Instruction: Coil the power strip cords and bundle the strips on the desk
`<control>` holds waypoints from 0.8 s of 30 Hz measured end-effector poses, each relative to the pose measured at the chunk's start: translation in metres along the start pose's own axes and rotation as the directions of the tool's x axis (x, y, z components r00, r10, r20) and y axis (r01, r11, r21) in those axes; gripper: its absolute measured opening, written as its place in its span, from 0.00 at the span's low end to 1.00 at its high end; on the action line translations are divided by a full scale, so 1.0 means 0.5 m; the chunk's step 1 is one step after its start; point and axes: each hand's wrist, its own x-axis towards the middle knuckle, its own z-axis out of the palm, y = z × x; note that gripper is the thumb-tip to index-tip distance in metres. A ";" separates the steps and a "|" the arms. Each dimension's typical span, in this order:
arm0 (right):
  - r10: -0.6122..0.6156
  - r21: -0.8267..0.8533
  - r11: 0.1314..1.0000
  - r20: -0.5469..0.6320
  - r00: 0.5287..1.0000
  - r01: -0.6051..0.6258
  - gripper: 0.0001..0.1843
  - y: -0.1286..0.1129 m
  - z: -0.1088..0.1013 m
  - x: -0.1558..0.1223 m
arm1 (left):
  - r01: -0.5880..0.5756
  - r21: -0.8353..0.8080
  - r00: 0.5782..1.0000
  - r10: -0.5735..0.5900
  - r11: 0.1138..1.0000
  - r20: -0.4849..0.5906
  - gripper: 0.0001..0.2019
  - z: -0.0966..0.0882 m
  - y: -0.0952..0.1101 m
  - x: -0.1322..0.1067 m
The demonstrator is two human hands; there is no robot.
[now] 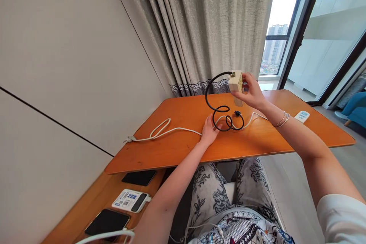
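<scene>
Here, right hand [253, 93] holding adapter [235, 81], clear table edge [228, 157]

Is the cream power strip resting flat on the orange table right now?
No, the right hand holds the cream power strip up above the orange table, its black cord looping down.

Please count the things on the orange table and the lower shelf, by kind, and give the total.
Cables: 2, black and white
Adapter box, in right hand: 1
Remote: 1
Phones: 2
Power bank: 1
Total: 7
</scene>
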 end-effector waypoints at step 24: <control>0.359 -0.750 0.508 -0.262 0.896 -0.423 0.29 0.038 -0.411 -0.261 | 0.338 -0.734 0.805 -0.585 0.588 -0.097 0.22 -0.365 0.088 0.188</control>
